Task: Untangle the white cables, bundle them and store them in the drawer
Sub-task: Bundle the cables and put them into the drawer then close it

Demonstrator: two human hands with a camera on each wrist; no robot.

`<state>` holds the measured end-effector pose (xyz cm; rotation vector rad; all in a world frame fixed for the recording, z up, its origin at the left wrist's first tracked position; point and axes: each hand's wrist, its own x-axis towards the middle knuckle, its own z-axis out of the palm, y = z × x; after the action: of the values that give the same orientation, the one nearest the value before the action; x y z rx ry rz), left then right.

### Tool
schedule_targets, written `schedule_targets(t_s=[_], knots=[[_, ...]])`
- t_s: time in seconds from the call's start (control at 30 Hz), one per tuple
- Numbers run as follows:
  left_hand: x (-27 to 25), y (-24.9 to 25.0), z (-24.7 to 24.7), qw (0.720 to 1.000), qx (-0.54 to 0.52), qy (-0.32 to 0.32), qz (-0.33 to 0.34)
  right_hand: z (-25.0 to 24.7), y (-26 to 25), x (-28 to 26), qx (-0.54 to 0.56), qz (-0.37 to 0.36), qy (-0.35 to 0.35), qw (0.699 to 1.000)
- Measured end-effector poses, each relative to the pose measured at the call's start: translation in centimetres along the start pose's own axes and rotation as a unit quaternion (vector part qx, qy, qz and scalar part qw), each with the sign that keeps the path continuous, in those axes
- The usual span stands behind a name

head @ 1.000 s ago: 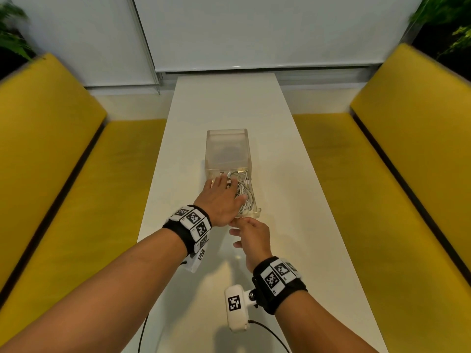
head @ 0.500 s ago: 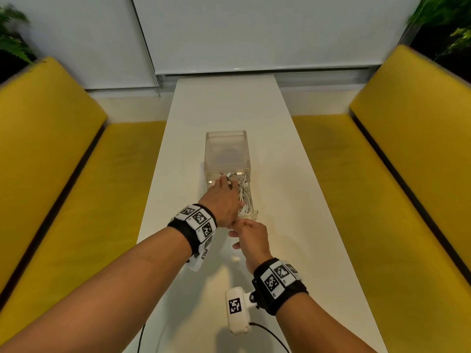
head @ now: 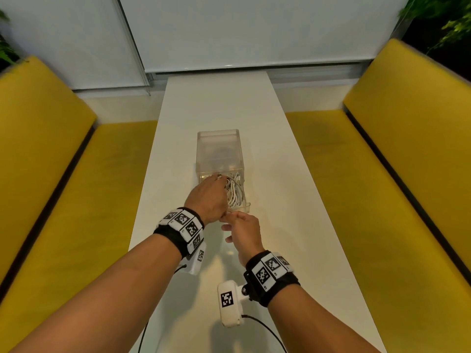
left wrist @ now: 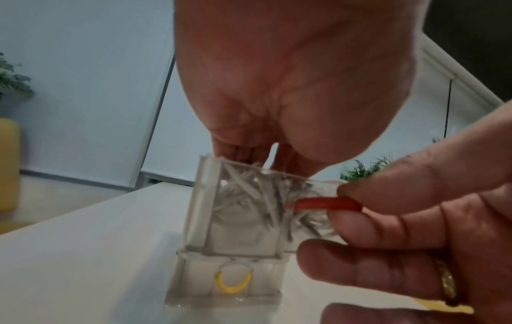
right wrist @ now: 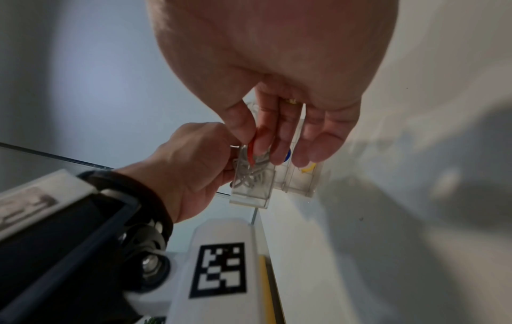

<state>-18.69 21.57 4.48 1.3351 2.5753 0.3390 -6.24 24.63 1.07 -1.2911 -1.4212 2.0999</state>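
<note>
A: Status of white cables (head: 235, 193)?
B: Lying coiled inside open drawer (head: 248, 205); left hand (head: 207, 197) pressing them down, fingers hidden. Right hand (head: 244, 231) pinching red handle (left wrist: 327, 203).
A: Remaining?
B: Closing drawer, probably.

Yellow benches (head: 397, 154) flanking a white table (head: 216, 103) — plants (head: 443, 19) behind

Left hand (left wrist: 291, 87) reaches into clear drawer (left wrist: 238, 210) of cables (left wrist: 243, 197) — right hand (left wrist: 432, 219) pinches its red handle (left wrist: 327, 202)
</note>
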Motion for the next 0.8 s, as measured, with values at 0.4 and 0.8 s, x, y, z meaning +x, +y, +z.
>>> schedule_targets(t_s=[0.4,0.8], knots=[[-2.3,1.8,-1.2,0.997,0.069,0.002,0.022,0.2,-0.3,0.1,-0.033,-0.011,-0.002,0.999],[-2.2,1.7,-0.4,0.996,0.077,-0.044,0.024,0.2,-0.2,0.7,-0.057,-0.016,0.009,0.998]])
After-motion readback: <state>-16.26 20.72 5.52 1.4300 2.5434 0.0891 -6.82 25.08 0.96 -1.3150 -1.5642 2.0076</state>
